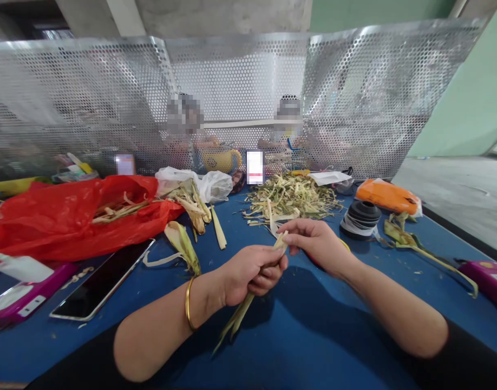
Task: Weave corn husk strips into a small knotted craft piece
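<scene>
My left hand (259,273), with a gold bangle on its wrist, is closed round a bundle of pale corn husk strips (241,317). Their split, greenish ends hang below the fist toward the table's near side. At the bundle's top end, my right hand (317,241) pinches the husk between thumb and fingers. A thin pale strip sticks up just beyond the right fingertips. Left of my hands lies a loose green-and-cream corn husk (182,246), and a narrow husk piece (218,227) rests farther back. Part of something red and yellow shows under my right hand, mostly hidden.
A red plastic bag (70,211) with husks, a phone (104,281) and a purple device (29,295) lie left. Shredded husk (295,197) is heaped behind my hands. A black spool (360,219), orange packet (388,196) and another purple device (486,279) are right. A perforated metal screen (240,70) stands behind.
</scene>
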Demonstrator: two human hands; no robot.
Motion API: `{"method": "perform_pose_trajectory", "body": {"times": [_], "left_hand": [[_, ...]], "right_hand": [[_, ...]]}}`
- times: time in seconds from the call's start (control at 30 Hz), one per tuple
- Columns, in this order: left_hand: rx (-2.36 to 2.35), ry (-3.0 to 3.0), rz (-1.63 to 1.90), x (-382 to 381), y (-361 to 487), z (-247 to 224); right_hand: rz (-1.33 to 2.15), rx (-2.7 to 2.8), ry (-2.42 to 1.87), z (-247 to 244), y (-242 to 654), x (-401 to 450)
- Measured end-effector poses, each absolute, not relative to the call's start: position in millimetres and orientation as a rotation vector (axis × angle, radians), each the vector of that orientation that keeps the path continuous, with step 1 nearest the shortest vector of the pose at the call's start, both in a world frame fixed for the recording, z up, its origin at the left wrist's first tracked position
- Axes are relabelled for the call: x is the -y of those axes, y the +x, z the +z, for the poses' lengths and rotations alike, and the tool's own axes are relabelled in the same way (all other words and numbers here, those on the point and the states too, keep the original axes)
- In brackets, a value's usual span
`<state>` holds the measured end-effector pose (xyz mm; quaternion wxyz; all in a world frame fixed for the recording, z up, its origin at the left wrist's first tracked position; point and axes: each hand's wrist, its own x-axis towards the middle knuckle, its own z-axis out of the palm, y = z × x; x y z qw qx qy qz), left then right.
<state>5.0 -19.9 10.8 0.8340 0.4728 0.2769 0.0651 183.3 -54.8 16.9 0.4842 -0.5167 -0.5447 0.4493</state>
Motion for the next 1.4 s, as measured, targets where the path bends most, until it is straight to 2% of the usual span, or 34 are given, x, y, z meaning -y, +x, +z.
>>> {"method": "perform_pose_trajectory", "body": {"times": [0.27, 0.47, 0.77, 1.0, 1.13, 1.4], "left_hand": [[-0.607, 1.017, 0.157, 22.8, 7.5, 10.2], [-0.602, 1.032, 0.136, 23.8, 7.6, 10.1], [-0.617, 1.149, 0.345, 30.0, 10.2, 4.7], [-0.609, 1.003, 0.410, 25.8, 10.5, 9.6], [-0.580, 0.965, 0.445, 23.3, 11.1, 7.8], [-0.549, 0.961, 0.436, 22.9, 10.6, 4.8]], "right_hand": [[1.242, 1.224, -1.253, 17.4, 180.6, 56.6], [1.044, 1.327, -1.236, 17.0, 179.4, 56.9], [0.944, 1.473, -1.219, 5.7, 175.4, 58.6], [0.446, 1.597, -1.217, 12.1, 181.2, 59.8], [0.431, 1.871, -1.111, 13.7, 178.0, 66.2], [0.477, 1.922, -1.192, 13.7, 176.3, 69.9]]}}
